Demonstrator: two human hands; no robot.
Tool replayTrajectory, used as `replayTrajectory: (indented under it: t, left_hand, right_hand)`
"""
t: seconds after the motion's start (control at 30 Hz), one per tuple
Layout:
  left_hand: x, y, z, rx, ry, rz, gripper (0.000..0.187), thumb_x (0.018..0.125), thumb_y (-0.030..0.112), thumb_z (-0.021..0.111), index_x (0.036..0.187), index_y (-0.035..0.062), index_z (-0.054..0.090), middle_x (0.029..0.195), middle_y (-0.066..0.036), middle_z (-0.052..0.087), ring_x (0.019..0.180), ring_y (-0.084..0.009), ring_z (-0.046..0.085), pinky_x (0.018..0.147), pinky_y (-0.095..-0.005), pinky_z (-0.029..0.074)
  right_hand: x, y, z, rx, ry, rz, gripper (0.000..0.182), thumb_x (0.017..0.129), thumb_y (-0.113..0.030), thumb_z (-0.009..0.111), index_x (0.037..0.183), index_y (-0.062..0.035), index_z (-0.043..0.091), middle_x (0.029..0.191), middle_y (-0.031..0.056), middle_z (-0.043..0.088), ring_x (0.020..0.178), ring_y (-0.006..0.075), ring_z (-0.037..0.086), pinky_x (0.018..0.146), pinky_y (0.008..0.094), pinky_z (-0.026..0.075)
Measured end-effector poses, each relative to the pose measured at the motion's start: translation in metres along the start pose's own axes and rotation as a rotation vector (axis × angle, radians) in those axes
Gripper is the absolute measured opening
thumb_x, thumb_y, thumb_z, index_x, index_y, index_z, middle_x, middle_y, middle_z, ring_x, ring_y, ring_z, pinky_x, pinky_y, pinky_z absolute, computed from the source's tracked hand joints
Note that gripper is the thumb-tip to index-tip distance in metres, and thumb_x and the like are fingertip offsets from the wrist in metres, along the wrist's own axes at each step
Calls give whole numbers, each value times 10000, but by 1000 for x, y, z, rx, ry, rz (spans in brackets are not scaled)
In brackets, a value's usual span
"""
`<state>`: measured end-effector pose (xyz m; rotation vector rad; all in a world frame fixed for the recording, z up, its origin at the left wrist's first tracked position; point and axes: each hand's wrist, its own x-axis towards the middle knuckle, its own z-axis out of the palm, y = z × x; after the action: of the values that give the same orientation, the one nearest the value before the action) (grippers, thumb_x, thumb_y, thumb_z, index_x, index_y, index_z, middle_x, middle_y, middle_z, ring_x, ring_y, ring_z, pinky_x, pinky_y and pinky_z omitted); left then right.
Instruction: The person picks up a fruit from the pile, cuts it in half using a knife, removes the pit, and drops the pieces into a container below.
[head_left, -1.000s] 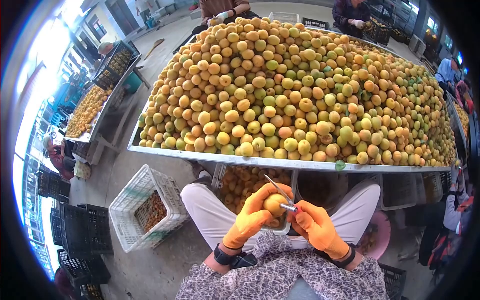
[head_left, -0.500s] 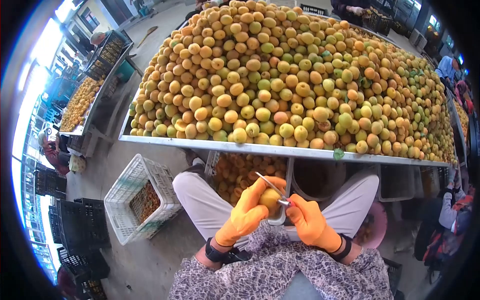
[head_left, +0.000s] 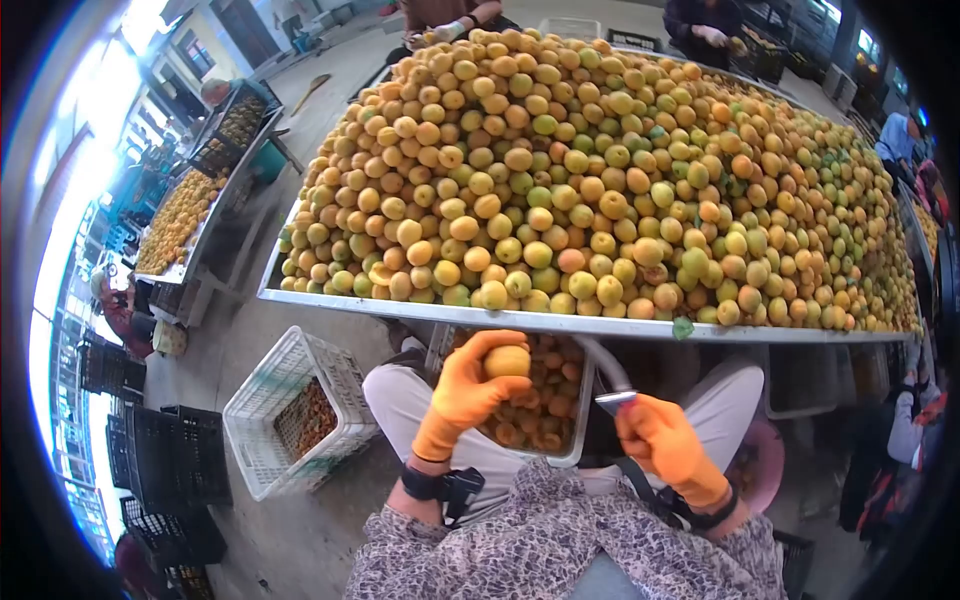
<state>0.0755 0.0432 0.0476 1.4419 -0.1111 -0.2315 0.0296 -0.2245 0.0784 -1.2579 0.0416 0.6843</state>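
My left hand (head_left: 465, 395), in an orange glove, is closed around a yellow-orange apricot (head_left: 507, 361), with thumb and fingers on its sides. In my right hand (head_left: 670, 450), gloved the same way, is a small knife (head_left: 614, 398) whose short metal blade points left, apart from the fruit. Most of the knife's handle is hidden by the fingers. Under my hands, between my knees, stands a crate (head_left: 570, 460) with many apricots (head_left: 545, 415) in it. Beyond it a large heap of apricots (head_left: 560, 190) lies on a metal-edged table (head_left: 480, 314).
To my left a white plastic crate (head_left: 255, 440) holds small brown pieces (head_left: 307, 418). Black crates (head_left: 175, 455) are stacked farther left. A pink basin (head_left: 765, 465) is by my right knee. Other people (head_left: 700, 25) sit around the tables.
My hands have moved apart: the left with the apricot up and left, the right with the knife to the right and down. The blade has left the fruit. The view has tilted up slightly.
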Motion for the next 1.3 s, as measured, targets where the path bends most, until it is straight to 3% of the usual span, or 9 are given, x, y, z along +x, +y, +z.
replayTrajectory:
  t: [0.2,0.3,0.7,0.97,1.03,1.1,1.17,1.23,1.3]
  left_hand:
    - [2,6,14,-477,-120,27,770,668,308,884,1248,-28,503,1147,-172,620,1018,-215,627,880,-301,516]
    - [-3,9,30,-599,-136,15,802,716,387,844,1289,-39,478,1168,-174,601,1061,-222,611,892,-304,508]
    - [-15,12,58,-707,-120,-9,806,745,403,818,1315,-32,449,1187,-162,589,1091,-219,586,962,-332,465]
    - [-18,44,43,-278,-184,-10,669,728,227,838,1269,-5,519,1115,-114,618,1065,-194,590,942,-330,480]
    - [-8,56,31,162,-382,94,637,702,148,841,1242,-10,543,1104,-111,625,1025,-197,608,904,-325,502]
    - [-4,54,30,194,-417,151,661,650,136,864,1218,-15,561,1088,-114,629,982,-200,625,868,-312,517]
    - [-7,47,46,-336,-308,35,725,648,245,875,1234,-20,540,1093,-123,622,968,-204,629,862,-313,517]
    - [-21,45,69,-527,-257,2,754,745,423,789,1279,-14,486,1098,-127,598,981,-188,605,859,-313,506]
    - [-24,38,71,-515,-275,63,739,801,416,767,1325,12,437,1122,-100,591,1026,-174,591,863,-295,491]
  right_hand:
    - [0,-3,24,-250,38,-211,348,1006,-338,507,839,-35,535,609,-45,385,563,60,318,500,228,274]
    - [6,4,31,-260,-5,-321,509,952,-514,522,811,-25,507,558,-37,400,499,40,315,455,229,227]
    - [13,18,24,-355,-15,-325,396,986,-397,510,895,-12,533,584,84,453,523,166,399,504,309,352]
    - [8,13,24,-523,-20,-420,326,987,-327,492,883,-21,531,598,132,487,504,294,473,498,342,376]
    - [9,16,25,-528,-16,-412,333,984,-333,492,879,-20,527,598,135,493,505,306,492,494,347,378]
    - [14,25,21,-513,-70,-483,361,978,-347,486,899,1,537,603,137,511,516,322,534,495,357,389]
    - [22,30,20,-512,-42,-574,378,975,-357,484,910,10,543,600,136,512,516,318,547,494,357,395]
    - [24,32,23,-506,-8,-669,396,973,-367,482,921,20,549,598,134,513,516,314,560,494,356,400]
    - [22,34,25,-440,10,-651,407,976,-372,472,944,24,560,599,138,522,508,317,564,494,353,410]
